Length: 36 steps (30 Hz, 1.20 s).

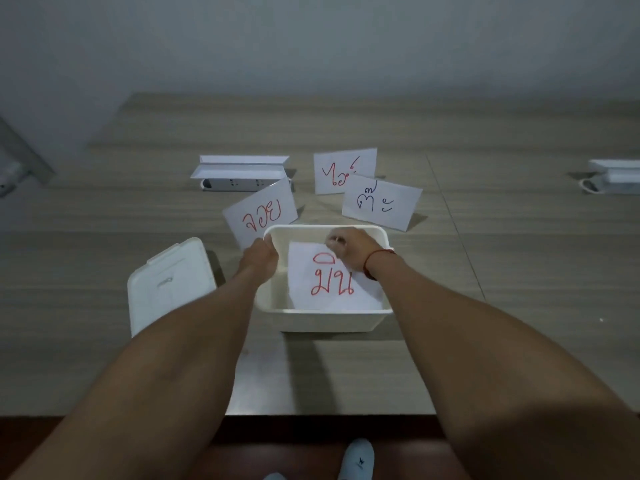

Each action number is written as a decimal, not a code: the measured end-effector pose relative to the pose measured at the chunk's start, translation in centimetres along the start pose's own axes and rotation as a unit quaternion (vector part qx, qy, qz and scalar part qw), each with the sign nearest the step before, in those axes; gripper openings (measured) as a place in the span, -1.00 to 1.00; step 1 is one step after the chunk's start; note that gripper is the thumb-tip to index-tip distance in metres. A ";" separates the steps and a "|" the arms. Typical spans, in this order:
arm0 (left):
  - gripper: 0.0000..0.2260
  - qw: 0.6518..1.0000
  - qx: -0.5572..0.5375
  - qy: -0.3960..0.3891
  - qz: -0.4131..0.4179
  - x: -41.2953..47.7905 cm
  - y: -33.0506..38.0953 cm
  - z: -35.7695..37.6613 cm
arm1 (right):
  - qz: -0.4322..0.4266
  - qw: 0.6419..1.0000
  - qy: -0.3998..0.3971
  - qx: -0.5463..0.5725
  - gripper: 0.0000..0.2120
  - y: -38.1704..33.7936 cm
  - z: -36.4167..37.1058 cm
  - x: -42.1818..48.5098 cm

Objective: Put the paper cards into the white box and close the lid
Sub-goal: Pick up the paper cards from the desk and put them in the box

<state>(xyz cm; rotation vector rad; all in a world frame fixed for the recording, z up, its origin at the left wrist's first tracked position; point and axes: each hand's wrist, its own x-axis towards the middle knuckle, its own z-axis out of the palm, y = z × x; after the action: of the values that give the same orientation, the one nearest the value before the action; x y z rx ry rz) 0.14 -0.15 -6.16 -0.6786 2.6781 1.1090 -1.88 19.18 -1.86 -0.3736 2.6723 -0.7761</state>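
The white box (322, 318) stands open near the table's front edge. A paper card with red writing (332, 282) lies tilted inside it, and my right hand (348, 242) pinches its top edge over the box. My left hand (261, 252) holds the lower corner of another red-lettered card (259, 213) at the box's far left rim. Two more cards lie behind the box: one with red and blue writing (344, 169) and one with blue writing (381, 202). The white lid (169, 285) rests flat to the left of the box.
A white power strip with folded white paper on it (239, 174) sits at the back left. Another white object (613, 180) lies at the far right edge. The table's front edge runs below the box, with a shoe (358, 459) on the floor.
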 end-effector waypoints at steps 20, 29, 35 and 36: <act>-0.45 0.998 0.030 0.051 0.022 1.1 -0.2 0.4 | 0.069 0.976 0.119 -0.168 -0.63 0.6 1.0 1.6; -0.68 0.954 0.162 0.234 0.092 7.4 1.7 -4.7 | 0.027 0.945 0.190 -0.265 -0.71 1.5 1.4 6.3; -0.70 0.965 0.209 0.140 0.074 11.2 2.2 -4.9 | 0.019 0.942 0.207 -0.263 -0.72 2.0 1.2 9.5; -0.72 0.969 0.202 0.122 0.066 11.8 2.1 -4.8 | 0.021 0.942 0.206 -0.262 -0.73 2.1 1.3 10.1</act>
<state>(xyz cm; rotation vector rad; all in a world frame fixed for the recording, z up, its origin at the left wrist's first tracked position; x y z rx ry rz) -11.18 -6.31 -5.22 -0.5984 3.0616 0.4945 -10.93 16.85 -6.49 -0.3005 3.2576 -0.1135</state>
